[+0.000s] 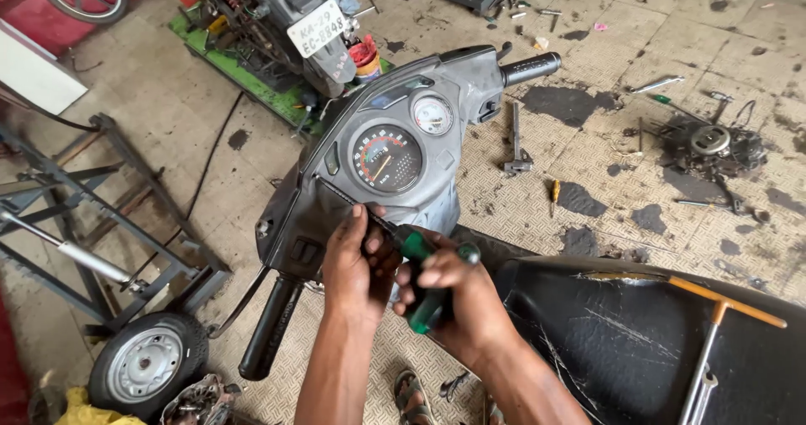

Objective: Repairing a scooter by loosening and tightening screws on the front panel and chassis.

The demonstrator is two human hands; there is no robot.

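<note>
A grey scooter handlebar housing with a round speedometer and a small gauge fills the middle of the head view. My right hand grips the green and black handle of a screwdriver. Its long shaft runs up and left to the housing's edge beside the speedometer. My left hand rests against the housing and steadies the shaft between its fingers. Black grips stick out at the lower left and upper right.
The black scooter seat lies at the lower right with an orange-handled tool on it. A loose wheel and metal stand sit left. Another scooter stands behind. Tools and an engine part litter the oil-stained floor.
</note>
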